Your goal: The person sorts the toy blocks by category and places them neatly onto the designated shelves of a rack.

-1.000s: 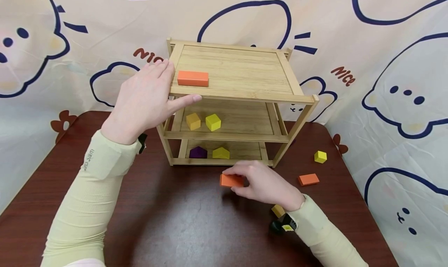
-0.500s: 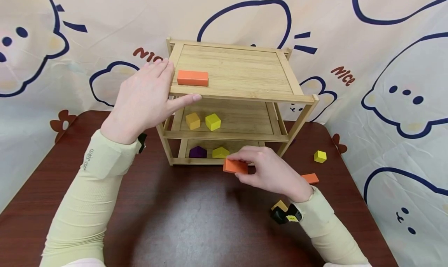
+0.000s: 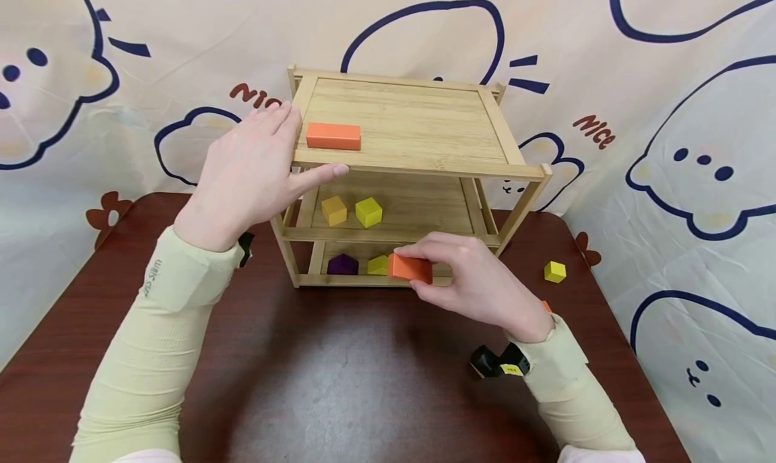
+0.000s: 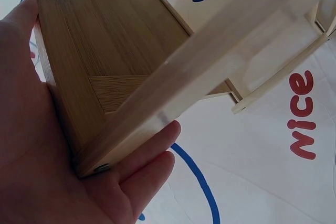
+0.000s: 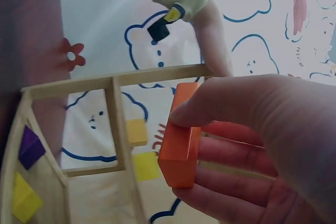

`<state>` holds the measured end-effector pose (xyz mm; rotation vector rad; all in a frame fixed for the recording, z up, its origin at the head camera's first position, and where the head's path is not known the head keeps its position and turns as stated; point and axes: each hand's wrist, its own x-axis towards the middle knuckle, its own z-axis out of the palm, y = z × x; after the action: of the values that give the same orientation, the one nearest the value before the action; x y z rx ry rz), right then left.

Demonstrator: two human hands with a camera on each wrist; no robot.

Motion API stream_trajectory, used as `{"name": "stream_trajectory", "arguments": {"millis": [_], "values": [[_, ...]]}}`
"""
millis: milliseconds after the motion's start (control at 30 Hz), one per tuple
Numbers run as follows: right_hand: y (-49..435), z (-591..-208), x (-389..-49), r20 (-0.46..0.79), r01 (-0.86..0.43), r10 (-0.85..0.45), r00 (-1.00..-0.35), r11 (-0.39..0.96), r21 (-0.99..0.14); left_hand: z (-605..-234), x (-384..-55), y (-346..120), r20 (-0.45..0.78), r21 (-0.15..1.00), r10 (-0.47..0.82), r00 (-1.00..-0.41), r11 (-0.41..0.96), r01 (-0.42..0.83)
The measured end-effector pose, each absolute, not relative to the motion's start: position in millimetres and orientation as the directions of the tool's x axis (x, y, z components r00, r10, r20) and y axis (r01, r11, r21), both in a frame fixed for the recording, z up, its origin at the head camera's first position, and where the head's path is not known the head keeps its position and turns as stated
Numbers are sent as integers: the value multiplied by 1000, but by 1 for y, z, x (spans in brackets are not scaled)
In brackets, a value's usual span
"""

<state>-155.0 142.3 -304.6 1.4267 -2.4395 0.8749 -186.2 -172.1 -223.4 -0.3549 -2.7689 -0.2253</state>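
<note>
A three-tier wooden shelf (image 3: 412, 126) stands at the back of the table. My left hand (image 3: 245, 173) rests on its upper left corner, thumb along the front edge and fingers extended along the side. In the left wrist view, the fingers (image 4: 149, 177) lie against the corner post. My right hand (image 3: 475, 281) pinches an orange rectangular block (image 3: 409, 267) between thumb and fingers, in front of the bottom tier. Seen from the right wrist, the thumb lies across this orange block (image 5: 181, 129). The block partly covers a yellow prism (image 3: 378, 265) on the bottom tier.
Another orange block (image 3: 333, 136) lies on the top tier. On the middle tier sit an orange-yellow cube (image 3: 334, 210) and a yellow cube (image 3: 368, 211); a purple prism (image 3: 343, 264) is below. A yellow cube (image 3: 554, 271) rests on the table (image 3: 339, 382) at right.
My right hand has raised the orange block from over the table toward the bottom tier's front. The table's other orange block is now mostly hidden behind my wrist. My left hand stays put.
</note>
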Motion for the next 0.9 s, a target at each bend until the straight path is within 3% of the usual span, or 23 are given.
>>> {"name": "stream_trajectory", "arguments": {"millis": [900], "values": [[145, -226, -159, 648, -898, -629, -431, 373, -235, -225, -186, -171, 374, 112, 219, -901, 954, 278]]}}
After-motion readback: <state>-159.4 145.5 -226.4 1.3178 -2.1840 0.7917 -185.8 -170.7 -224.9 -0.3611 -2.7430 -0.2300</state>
